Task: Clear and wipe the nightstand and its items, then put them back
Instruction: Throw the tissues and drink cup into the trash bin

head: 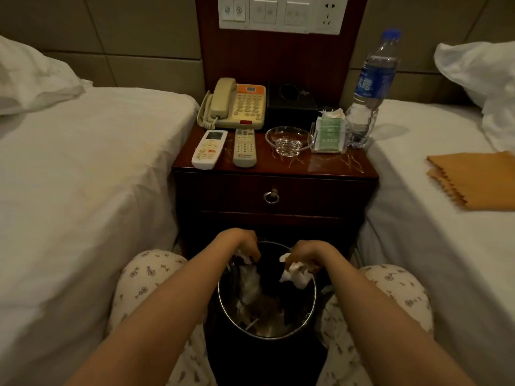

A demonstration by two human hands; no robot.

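Observation:
The dark wooden nightstand [328, 167] carries a beige telephone [237, 107], two white remotes [209, 149] [244, 147], a glass ashtray [289, 140], a black tissue box [291, 103], a clear holder of green packets [330, 132] and a water bottle [370, 90]. Below it stands a round black waste bin [223, 299] with rubbish inside. Over the bin's rim, my left hand [245, 246] pinches a scrap of paper. My right hand [305, 253] grips a crumpled white tissue [296, 274] above the bin.
White beds flank the nightstand closely on the left [83, 176] and right [446, 204]. A folded orange cloth [479, 179] lies on the right bed. My knees sit either side of the bin. A switch panel [281, 13] is on the wall.

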